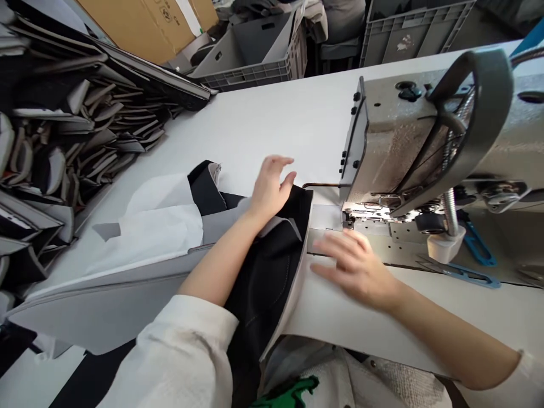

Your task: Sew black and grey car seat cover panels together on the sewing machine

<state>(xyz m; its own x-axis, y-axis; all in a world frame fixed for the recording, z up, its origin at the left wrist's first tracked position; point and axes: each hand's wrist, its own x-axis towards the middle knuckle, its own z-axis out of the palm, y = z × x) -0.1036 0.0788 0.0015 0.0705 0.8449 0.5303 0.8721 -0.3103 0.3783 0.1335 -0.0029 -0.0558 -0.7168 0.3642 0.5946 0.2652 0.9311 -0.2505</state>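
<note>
My left hand (272, 190) is over the top end of a black and grey sewn fabric piece (272, 277), its thumb and fingers apart. It seems to rest on the cloth, though the contact is hidden. My right hand (357, 269), slightly blurred, hovers palm down with spread fingers in front of the sewing machine (391, 136), just right of the fabric's pale edge. Near its fingertips are the metal needle plate (323, 238) and the lit presser foot (348, 218). The grey part of the fabric (106, 306) stretches left under my left forearm, with white sheet material (165, 226) beside it.
Stacks of folded grey and black fabric pieces (106, 113) crowd the left side. Grey plastic crates (255, 62) and a cardboard box (140, 28) stand beyond the white table (280, 124). Two blue thread snips (478, 243) lie by the machine's base at right.
</note>
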